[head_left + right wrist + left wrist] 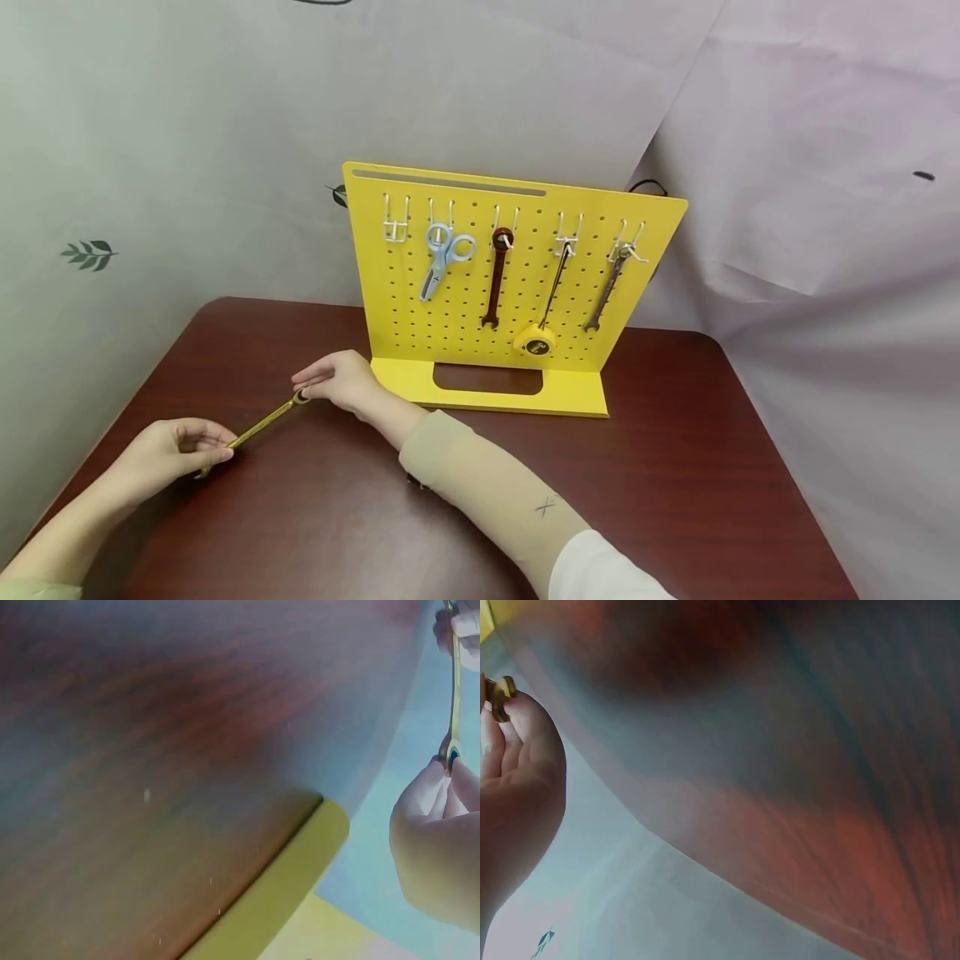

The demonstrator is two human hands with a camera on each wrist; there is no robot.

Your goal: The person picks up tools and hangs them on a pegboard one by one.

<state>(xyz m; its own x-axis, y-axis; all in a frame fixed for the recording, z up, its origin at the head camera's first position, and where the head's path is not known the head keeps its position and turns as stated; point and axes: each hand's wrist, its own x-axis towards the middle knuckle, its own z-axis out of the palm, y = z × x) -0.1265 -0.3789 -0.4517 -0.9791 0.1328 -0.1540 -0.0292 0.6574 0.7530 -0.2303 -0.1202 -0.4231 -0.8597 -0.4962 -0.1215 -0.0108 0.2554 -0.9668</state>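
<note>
A yellow-gold combination wrench (pixel 264 425) slants between the two hands over the left part of the table. Its open end is pinched by my left hand (pixel 168 454), with the jaw tip poking out below the fingers. At the other end, my right hand (pixel 345 382) pinches the ring between thumb and fingers. From the right wrist, the wrench's shaft (pixel 455 690) runs from one hand to the other. In the left wrist view only the open end (pixel 502 697) shows, at the fingertips.
A yellow pegboard (pixel 465 333) stands at the table's back. On its hooks hang light-blue scissors (pixel 441 262), a dark red wrench (pixel 497 283), a tape measure (pixel 536 340) and a grey wrench (pixel 606 292). The leftmost hook (pixel 395 231) is bare. My right forearm crosses the table (pixel 675 483).
</note>
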